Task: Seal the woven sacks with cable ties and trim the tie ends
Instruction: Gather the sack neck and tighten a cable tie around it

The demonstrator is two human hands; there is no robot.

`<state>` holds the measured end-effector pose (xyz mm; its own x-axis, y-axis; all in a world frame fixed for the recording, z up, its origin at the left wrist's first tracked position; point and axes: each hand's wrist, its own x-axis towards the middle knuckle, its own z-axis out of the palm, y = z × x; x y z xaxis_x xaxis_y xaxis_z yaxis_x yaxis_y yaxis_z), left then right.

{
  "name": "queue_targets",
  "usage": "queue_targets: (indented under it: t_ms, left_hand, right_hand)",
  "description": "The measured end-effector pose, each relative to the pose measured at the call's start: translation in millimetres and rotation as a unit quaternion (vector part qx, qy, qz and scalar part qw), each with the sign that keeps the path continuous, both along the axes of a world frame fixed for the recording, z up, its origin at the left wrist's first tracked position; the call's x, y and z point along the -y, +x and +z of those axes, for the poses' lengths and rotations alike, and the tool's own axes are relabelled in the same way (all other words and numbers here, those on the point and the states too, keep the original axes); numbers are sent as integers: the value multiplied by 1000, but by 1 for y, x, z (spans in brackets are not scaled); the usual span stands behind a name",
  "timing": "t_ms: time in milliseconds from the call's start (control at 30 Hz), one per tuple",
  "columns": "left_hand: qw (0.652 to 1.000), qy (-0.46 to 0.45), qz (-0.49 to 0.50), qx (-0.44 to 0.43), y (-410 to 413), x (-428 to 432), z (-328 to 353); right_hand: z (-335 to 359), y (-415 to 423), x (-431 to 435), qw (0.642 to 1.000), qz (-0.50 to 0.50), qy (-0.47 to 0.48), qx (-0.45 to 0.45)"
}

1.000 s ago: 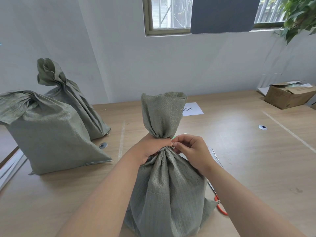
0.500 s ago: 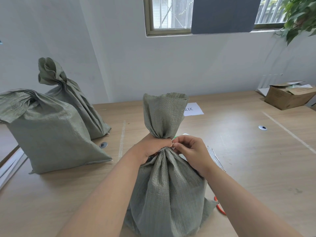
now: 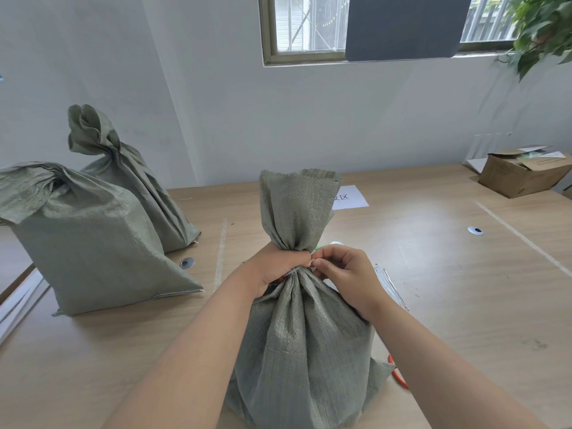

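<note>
Gripping sack [image 3: 305, 335] neck, left hand [image 3: 278, 264], right hand [image 3: 342, 270] fingers pinching tie, two sacks [image 3: 89, 243] left

grey-green woven sacks [image 3: 297, 335], tan table [image 3: 464, 305] — white wall [image 3: 340, 119]

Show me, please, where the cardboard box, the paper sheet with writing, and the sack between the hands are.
cardboard box [image 3: 520, 174]: head view, its front wall.
paper sheet [image 3: 353, 198]: head view, its white middle.
sack [image 3: 303, 351]: head view, its front below the gathered neck.
</note>
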<state>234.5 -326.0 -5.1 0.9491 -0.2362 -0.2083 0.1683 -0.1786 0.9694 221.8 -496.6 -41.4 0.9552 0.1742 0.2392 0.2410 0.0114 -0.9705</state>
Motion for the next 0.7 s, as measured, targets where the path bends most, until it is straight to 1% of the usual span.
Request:
queue_targets:
  t_ms: [700]
  left_hand:
    - [1000, 1, -9, -3, -1, 0, 4]
  right_hand:
    - [1, 0, -1, 1000, 6, 2, -8]
